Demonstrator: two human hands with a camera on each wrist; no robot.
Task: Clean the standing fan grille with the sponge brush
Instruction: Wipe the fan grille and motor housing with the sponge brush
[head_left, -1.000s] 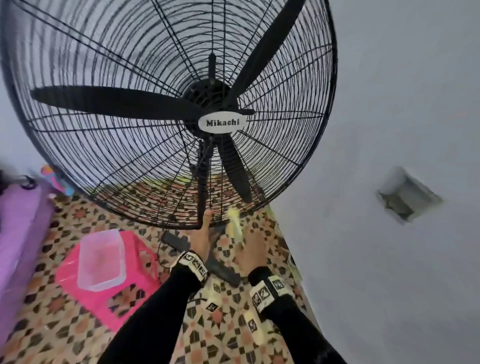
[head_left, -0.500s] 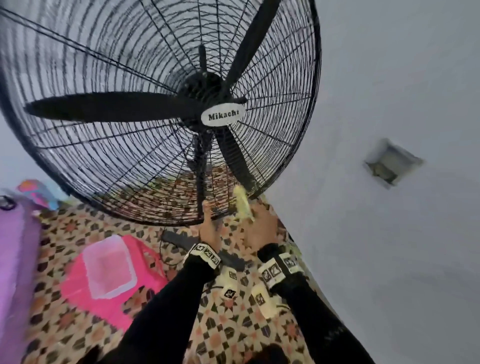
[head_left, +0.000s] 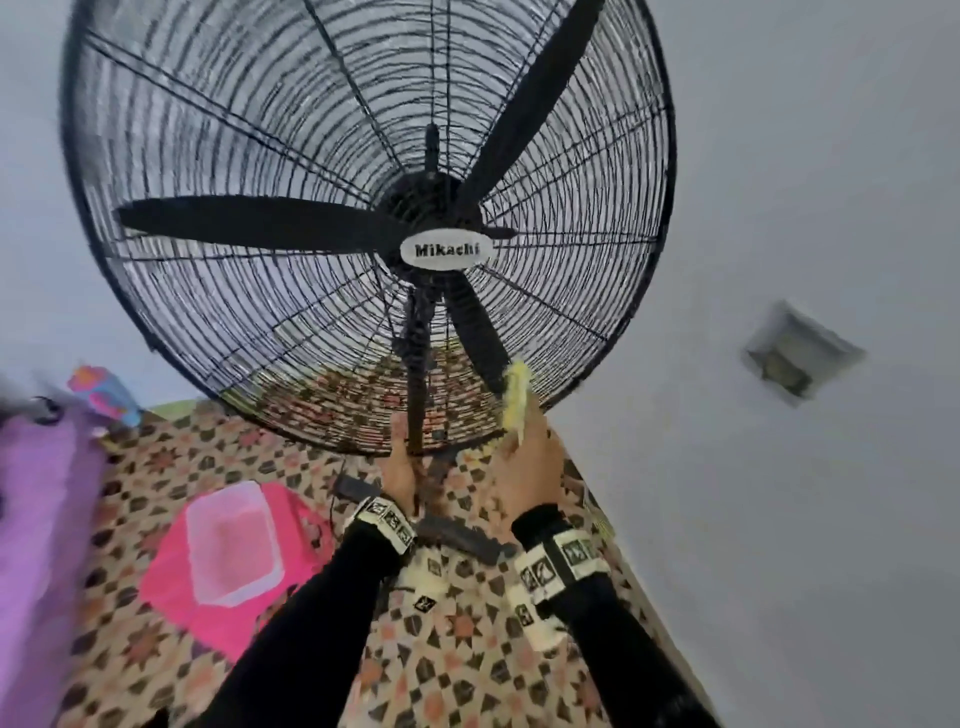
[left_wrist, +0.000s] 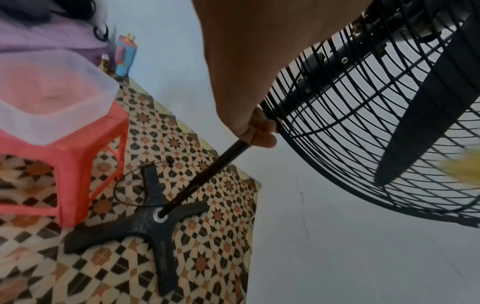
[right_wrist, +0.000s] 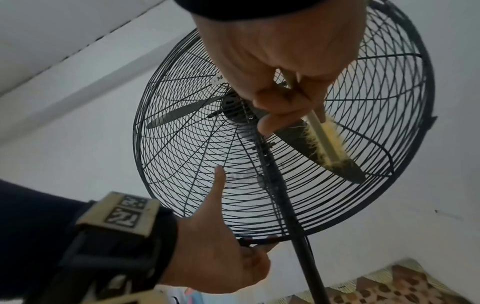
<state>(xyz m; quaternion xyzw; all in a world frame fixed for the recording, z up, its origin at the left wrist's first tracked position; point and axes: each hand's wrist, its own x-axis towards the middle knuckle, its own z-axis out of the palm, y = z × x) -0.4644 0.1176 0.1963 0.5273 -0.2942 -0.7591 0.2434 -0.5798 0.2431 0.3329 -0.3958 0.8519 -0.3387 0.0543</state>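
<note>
Left hand (left_wrist: 255, 127) grips the fan grille (left_wrist: 363, 127) rim above the cross base (left_wrist: 155, 232).

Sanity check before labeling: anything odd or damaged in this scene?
Only the wall recess right of the fan grille: it sits open, no cover plate visible. The sponge brush bristles look frayed. Nothing spilled or visibly broken.

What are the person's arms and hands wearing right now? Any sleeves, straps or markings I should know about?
Both arms are covered to the wrist by long black sleeves. Each wrist carries a black strap with cream blocks printed with black-and-white square code markers: the left wrist band and the right wrist band. The left hand and right hand are bare, with no gloves and no rings visible.
</note>
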